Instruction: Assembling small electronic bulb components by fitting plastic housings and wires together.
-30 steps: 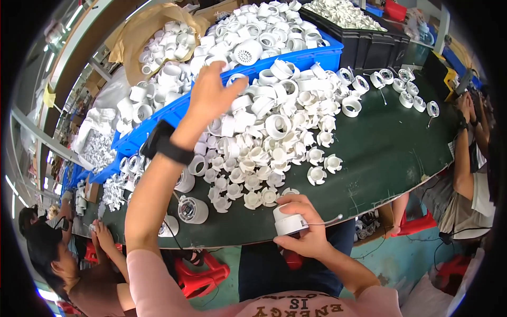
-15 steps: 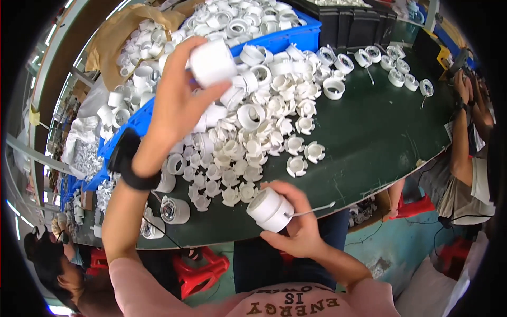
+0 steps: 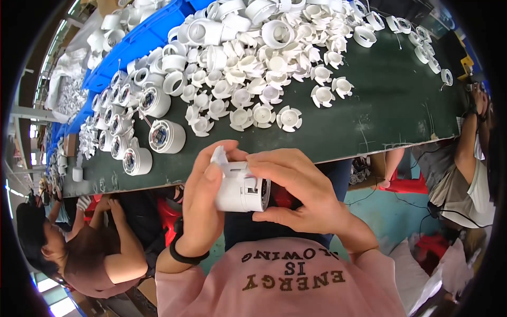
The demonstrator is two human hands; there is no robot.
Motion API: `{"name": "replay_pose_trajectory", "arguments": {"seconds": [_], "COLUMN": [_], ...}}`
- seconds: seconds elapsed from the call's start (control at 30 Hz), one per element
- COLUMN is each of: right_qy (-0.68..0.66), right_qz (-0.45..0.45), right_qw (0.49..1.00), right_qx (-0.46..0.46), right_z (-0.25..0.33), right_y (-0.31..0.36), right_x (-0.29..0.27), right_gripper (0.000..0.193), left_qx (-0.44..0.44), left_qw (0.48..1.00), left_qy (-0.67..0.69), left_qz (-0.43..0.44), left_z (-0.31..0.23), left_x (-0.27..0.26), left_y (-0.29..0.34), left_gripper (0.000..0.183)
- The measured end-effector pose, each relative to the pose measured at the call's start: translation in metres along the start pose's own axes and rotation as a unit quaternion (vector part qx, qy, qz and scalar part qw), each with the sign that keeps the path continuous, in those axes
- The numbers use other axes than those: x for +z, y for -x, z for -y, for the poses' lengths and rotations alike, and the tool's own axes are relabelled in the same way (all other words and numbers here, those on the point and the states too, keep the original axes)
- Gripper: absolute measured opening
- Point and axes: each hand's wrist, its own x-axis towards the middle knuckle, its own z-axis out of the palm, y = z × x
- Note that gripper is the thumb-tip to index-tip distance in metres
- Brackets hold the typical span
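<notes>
1. Blue bin (image 3: 140, 45), upper left: slants along the far side of the tabletop (image 3: 401, 113), white cups (image 3: 111, 36) just behind its near wall; cut off at the top, so cannot tell how full.
2. White bag (image 3: 67, 57), far left: bulges around a heap of small white bits (image 3: 73, 85).
3. Black crate (image 3: 406, 8), top right: shows only part of a dark wall.
4. Carton (image 3: 378, 165), below the tabletop's near edge, to the right: contains small dark pieces, too small to name.
5. Left hand (image 3: 205, 203): curls around the left end of a white housing (image 3: 237, 194), thumb along its upper side, touching a pale upright tab (image 3: 218, 157).
6. Right hand (image 3: 310, 185): clamps the same housing at its right end, fingers over the top, thumb below, opened only to its width.
7. Both together on the housing, over the lap, just in front of the tabletop's edge; tilted on its side, dark open face to the right.
8. On the tabletop: petalled caps (image 3: 289, 118) heaped beyond the hands, round units (image 3: 166, 136) clustered to the left.
</notes>
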Motion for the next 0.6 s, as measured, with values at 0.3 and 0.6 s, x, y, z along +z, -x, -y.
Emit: {"name": "replay_pose_trajectory", "arguments": {"seconds": [0.3,0.6], "right_qy": [0.003,0.087], "right_qz": [-0.008,-0.003], "right_qw": [0.998,0.995], "right_qx": [0.058,0.055], "right_z": [-0.012,-0.004], "right_y": [-0.002,-0.005], "right_x": [0.024,0.037], "right_gripper": [0.073,0.068], "left_qx": [0.176,0.326], "left_qw": [0.979,0.925], "left_qy": [-0.099,-0.195], "left_qz": [-0.025,-0.03], "left_z": [0.026,0.035], "left_x": [-0.018,-0.032], "left_y": [-0.003,-0.005], "left_gripper": [0.04,0.041]}}
